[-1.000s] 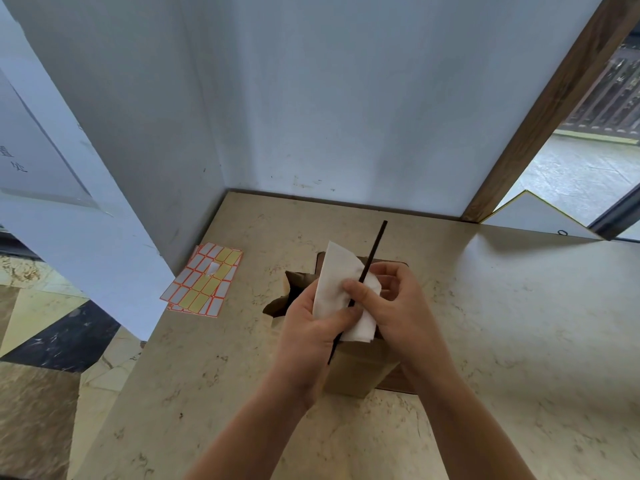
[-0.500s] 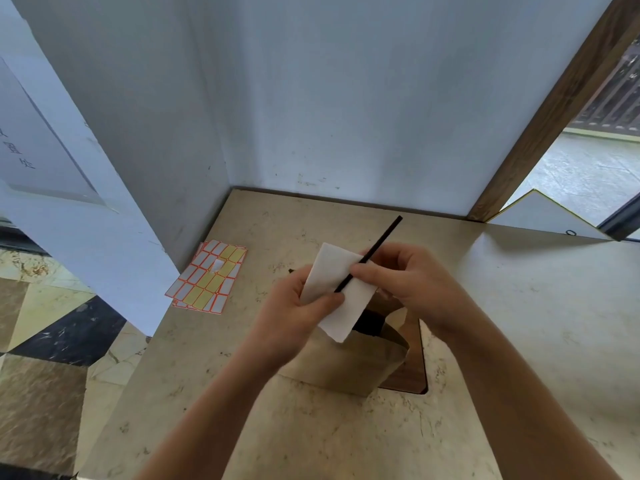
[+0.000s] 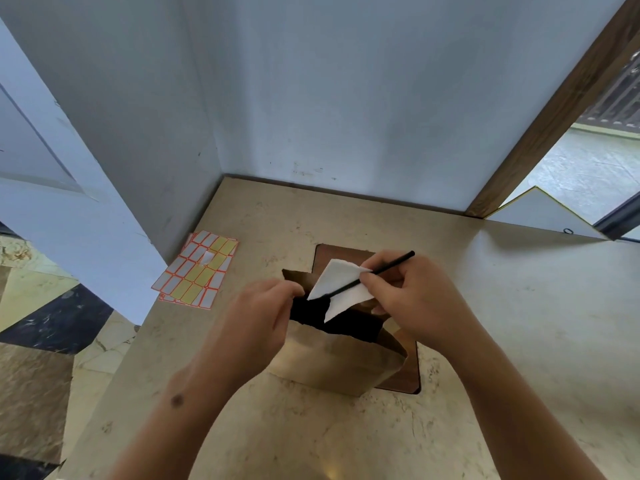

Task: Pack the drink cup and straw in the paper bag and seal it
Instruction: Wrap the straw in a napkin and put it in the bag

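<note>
A brown paper bag [image 3: 332, 365] stands open on the marble table, its mouth dark; the cup inside is not visible. My right hand [image 3: 412, 299] pinches a thin black straw [image 3: 388, 268] together with a white napkin [image 3: 341, 287] just above the bag's mouth, the straw's lower end pointing into the opening. My left hand [image 3: 256, 323] grips the bag's left rim near the top.
A sheet of orange-edged white and yellow stickers [image 3: 195, 271] lies on the table [image 3: 519, 323] to the left, by the wall. A brown wooden board [image 3: 346, 252] lies under the bag. White walls close the back and left; a wooden post stands back right.
My left hand let go of the napkin and moved to the bag's left rim. My right hand now holds napkin and straw alone, tilted lower toward the bag's mouth.
</note>
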